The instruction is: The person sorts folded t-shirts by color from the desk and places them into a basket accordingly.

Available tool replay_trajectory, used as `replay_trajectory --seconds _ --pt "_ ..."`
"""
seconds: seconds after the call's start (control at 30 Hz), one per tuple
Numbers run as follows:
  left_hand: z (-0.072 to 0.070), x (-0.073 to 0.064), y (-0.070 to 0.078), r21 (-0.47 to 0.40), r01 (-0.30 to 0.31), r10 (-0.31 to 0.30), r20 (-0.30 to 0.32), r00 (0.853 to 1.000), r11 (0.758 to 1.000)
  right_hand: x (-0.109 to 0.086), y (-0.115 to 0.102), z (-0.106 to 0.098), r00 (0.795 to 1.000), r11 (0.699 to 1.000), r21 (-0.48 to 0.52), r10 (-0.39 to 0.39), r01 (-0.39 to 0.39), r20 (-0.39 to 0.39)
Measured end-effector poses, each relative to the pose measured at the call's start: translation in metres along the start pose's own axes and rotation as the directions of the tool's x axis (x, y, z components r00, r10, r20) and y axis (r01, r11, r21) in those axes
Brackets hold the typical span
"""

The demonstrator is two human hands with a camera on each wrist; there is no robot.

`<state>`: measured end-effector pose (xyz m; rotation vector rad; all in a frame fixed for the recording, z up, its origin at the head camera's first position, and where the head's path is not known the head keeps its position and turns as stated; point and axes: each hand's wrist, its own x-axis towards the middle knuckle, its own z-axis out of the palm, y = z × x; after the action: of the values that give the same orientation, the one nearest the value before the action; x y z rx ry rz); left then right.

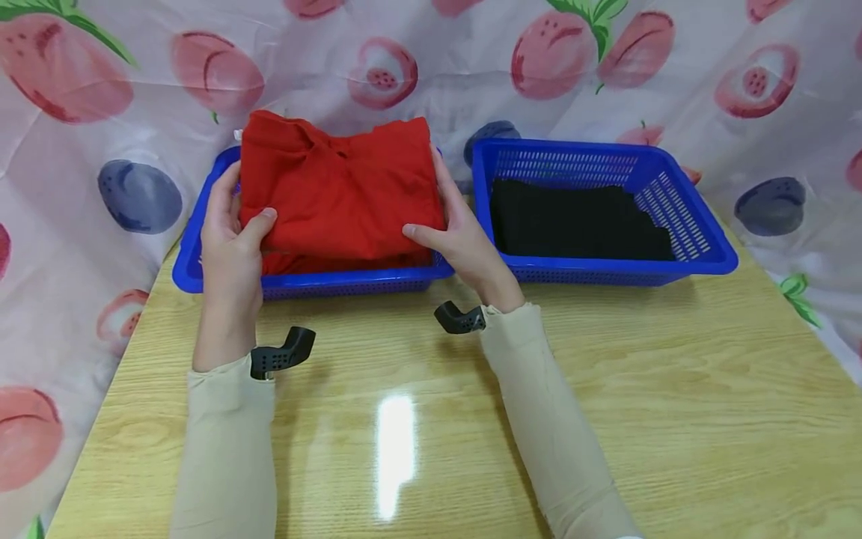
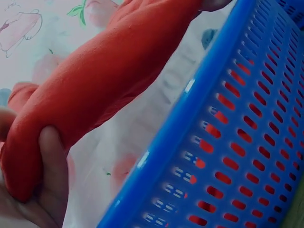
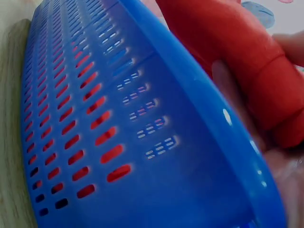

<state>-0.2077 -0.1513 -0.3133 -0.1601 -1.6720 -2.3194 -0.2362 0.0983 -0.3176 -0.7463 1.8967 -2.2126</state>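
Note:
Both hands hold a folded red cloth garment (image 1: pixel 350 187) by its two ends, above the left blue basket (image 1: pixel 350 284). My left hand (image 1: pixel 232 232) grips its left end, thumb on the near face. At the right end my right hand (image 1: pixel 465 232) does the same, its thumb across the lower corner. In the left wrist view the garment (image 2: pixel 109 76) is raised over the basket rim (image 2: pixel 161 128). More red cloth (image 1: pixel 296 263) lies inside that basket and shows red through the slots of its wall.
To the right stands a second blue basket (image 1: pixel 694 266) with folded black cloth (image 1: pixel 579 221) in it. Both baskets rest on a wooden table (image 1: pixel 377 419). A fruit-print curtain (image 1: pixel 444 82) hangs right behind them.

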Motion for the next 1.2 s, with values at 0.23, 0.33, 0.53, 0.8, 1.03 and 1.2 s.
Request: replay_trajectory --seconds 0.23,0.33,0.53,0.8,1.03,1.2 --pt "0.004 -0.006 0.0 0.057 -0.056 0.059 -0.046 0.997 0.997 -0.004 0.005 0.001 0.999 0.991 -0.128 0.031 -0.034 -0.022" --pt "0.006 -0.007 -0.001 0.143 -0.075 0.087 -0.078 0.993 0.987 -0.004 0.006 0.001 1.0 0.992 -0.125 0.008 -0.01 -0.016" --pt "0.005 -0.006 -0.001 0.222 -0.051 0.066 -0.063 0.996 0.974 -0.006 0.004 0.002 1.0 0.98 -0.2 -0.003 0.007 0.018" --pt "-0.002 -0.003 -0.007 0.339 -0.009 0.03 -0.057 0.998 0.941 -0.009 0.001 0.005 0.996 0.896 -0.434 0.081 -0.09 -0.039" --pt "0.004 -0.001 -0.001 0.388 -0.008 0.051 -0.099 0.994 0.922 -0.002 0.007 0.004 0.989 0.864 -0.483 0.129 -0.145 -0.066" --pt "0.008 -0.001 -0.001 0.53 -0.001 0.049 -0.076 0.996 0.848 0.003 0.019 -0.001 0.988 0.811 -0.568 0.146 -0.142 -0.04"
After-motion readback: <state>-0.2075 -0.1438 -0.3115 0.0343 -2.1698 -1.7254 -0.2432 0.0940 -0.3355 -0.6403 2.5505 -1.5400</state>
